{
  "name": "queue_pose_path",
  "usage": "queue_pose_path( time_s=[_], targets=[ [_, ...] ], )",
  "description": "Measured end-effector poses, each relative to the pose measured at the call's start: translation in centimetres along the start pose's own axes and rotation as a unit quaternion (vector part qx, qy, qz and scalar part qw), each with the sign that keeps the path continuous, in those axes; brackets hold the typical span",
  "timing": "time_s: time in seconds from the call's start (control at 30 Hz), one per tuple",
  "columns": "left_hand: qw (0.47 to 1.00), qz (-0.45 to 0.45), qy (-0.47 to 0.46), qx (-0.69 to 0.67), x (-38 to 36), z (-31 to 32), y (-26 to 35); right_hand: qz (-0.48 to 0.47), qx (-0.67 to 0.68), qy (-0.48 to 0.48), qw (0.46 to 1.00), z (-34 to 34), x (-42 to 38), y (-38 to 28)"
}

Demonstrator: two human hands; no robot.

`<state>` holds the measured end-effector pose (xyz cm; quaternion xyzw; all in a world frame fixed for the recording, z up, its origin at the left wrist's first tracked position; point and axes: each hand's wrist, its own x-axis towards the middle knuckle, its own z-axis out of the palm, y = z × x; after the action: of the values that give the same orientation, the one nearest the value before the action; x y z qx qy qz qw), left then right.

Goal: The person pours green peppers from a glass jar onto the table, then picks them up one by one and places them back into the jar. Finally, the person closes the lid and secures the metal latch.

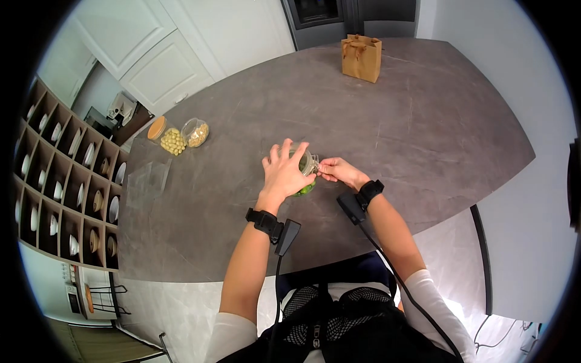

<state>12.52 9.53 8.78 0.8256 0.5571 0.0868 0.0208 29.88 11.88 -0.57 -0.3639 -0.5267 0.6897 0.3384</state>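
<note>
A clip-top glass jar [313, 162] with green pieces inside stands on the grey table [393, 157], in front of me. From above, my left hand [283, 175] spans its lid with fingers spread and curved over the rim, gripping the jar and hiding much of it. My right hand [343, 172] is at the jar's right side, thumb and forefinger pinched on its metal wire clasp [316, 164]. The green contents show below my left hand, too small to name exactly.
At the left stand a jar of pale round pieces [173, 141] with a wooden lid and a glass jar of beige bits [196, 134]. A clear plastic sheet or bag [148, 181] lies nearby. A brown paper bag [362, 58] stands at the far edge. Cables run from both wrist straps.
</note>
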Motion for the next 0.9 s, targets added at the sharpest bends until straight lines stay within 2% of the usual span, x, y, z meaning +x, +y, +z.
queue_pose_path(
  time_s=[0.17,0.27,0.33,0.4,0.43,0.47,0.57,0.63,0.73,0.77,0.83,0.87,0.9],
  targets=[
    [1.000,0.007,0.015,0.015,0.1,0.7,-0.4,-0.008,-0.014,0.003,1.000,0.0,-0.1,0.0],
    [1.000,0.002,0.005,0.015,0.2,0.5,-0.3,-0.007,0.021,-0.010,1.000,-0.2,-0.3,-0.1],
    [1.000,-0.005,-0.008,0.016,0.1,0.1,0.0,-0.004,0.005,0.029,1.000,0.1,-0.7,-0.5],
    [0.997,0.022,0.014,-0.076,-0.2,-0.4,-0.4,-0.014,-0.022,0.079,0.997,-0.1,-0.5,0.2],
    [0.991,0.033,0.029,-0.123,-0.3,-0.8,-0.9,-0.025,0.007,0.113,0.993,-0.1,-0.8,0.5],
    [0.960,0.068,0.113,-0.247,-0.2,0.2,-2.4,-0.038,0.035,0.145,0.988,-0.2,-1.2,0.7],
    [0.887,-0.028,0.205,-0.414,-2.8,2.1,-5.2,-0.096,0.150,0.217,0.960,-1.1,-2.4,2.0],
    [0.827,-0.131,0.246,-0.487,-5.6,5.0,-7.4,-0.142,0.203,0.223,0.943,-1.7,-3.8,2.3],
    [0.801,-0.217,0.265,-0.491,-9.6,7.7,-9.7,-0.176,0.233,0.250,0.923,-2.1,-5.1,2.7],
    [0.743,-0.241,0.331,-0.529,-10.3,8.5,-10.0,-0.187,0.225,0.261,0.920,-2.0,-5.2,2.8],
    [0.692,-0.330,0.377,-0.520,-11.7,8.8,-10.1,-0.209,0.208,0.283,0.913,-1.6,-5.1,2.9],
    [0.672,-0.315,0.451,-0.496,-11.5,8.7,-9.8,-0.211,0.193,0.321,0.903,-0.8,-4.9,2.7],
    [0.667,-0.325,0.453,-0.494,-11.4,8.6,-9.4,-0.216,0.165,0.343,0.899,-0.5,-4.8,2.8]
  ],
)
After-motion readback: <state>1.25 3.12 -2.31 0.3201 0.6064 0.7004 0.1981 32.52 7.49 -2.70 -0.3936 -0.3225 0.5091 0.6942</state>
